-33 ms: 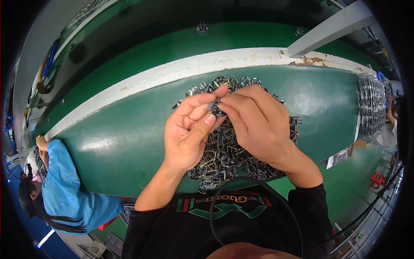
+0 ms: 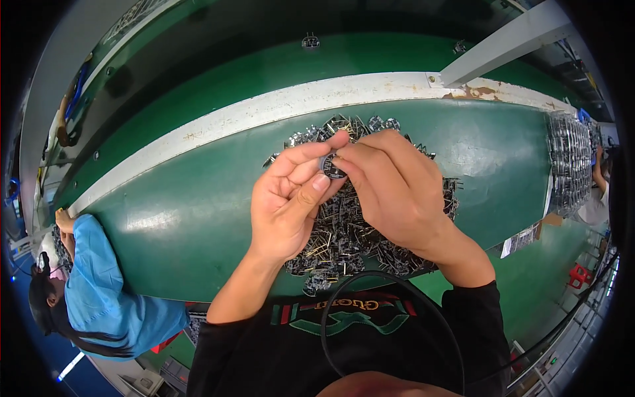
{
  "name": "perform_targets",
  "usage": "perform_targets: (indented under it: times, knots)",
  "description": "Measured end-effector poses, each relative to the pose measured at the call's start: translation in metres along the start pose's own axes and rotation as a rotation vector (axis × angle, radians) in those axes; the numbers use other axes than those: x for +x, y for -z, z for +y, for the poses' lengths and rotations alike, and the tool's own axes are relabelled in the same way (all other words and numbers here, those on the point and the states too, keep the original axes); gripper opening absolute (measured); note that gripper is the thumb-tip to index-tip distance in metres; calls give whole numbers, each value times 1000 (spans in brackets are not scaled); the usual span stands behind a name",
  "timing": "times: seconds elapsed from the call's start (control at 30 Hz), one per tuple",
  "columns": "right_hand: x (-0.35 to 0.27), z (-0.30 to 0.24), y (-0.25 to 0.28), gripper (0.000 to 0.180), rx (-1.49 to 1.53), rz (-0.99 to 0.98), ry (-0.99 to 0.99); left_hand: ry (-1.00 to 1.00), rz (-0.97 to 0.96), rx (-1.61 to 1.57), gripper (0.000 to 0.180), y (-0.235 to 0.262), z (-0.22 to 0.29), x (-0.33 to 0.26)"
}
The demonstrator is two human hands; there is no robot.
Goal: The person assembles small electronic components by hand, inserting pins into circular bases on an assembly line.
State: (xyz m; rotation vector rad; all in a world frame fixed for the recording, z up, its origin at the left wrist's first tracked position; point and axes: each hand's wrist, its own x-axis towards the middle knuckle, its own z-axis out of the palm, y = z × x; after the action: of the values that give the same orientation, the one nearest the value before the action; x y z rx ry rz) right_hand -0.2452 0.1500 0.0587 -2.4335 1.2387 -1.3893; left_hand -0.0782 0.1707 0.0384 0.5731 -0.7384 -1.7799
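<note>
Over the pile, my left hand [image 2: 284, 205] pinches a small round black circuit board [image 2: 333, 167] with a grey rim between thumb and fingers. My right hand [image 2: 403, 192] is closed, its thumb and forefinger pressed together at the board's upper right edge. Whether those fingertips also hold a tiny part cannot be seen. Below both hands a heap of similar dark circuit boards [image 2: 340, 235] with thin metal pins lies on the green bench top [image 2: 198, 198]. My hands cover part of the heap.
A white rail [image 2: 231, 119] runs behind the bench, with a grey post [image 2: 509, 46] at right. Beyond it, one board [image 2: 310, 42] lies on a green strip. Stacked trays of parts [image 2: 569, 162] stand far right. A person in blue [image 2: 112, 278] works at left.
The round board has tilted very slightly in my fingers. Both hands stay in nearly the same place.
</note>
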Motion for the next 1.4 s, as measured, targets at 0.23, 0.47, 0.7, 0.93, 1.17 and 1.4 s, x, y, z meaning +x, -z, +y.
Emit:
perform_targets:
  times: [0.23, 0.47, 0.7, 0.93, 1.17, 1.4]
  knots:
    - [-3, 8, 8, 30, -16, 6, 76, -18, 92, 249, 29, -5, 11, 10]
    - [15, 70, 61, 24, 67, -356, -214, -252, 403, 940, 21, 67, 72, 72]
    - [-2, 78, 35, 21, 72, -606, -518, -354, 694, 1426, 23, 176, 124, 142]
    - [-16, 102, 47, 17, 81, -551, -426, -72, 560, 1450, 33, 207, 139, 152]
    - [-7, 113, 36, 10, 288, -571, -254, 79, 761, 3065, 41, 478, 454, -15]
    - [-17, 106, 49, 9, 170, -556, -418, -120, 757, 2054, 36, 485, 337, 25]
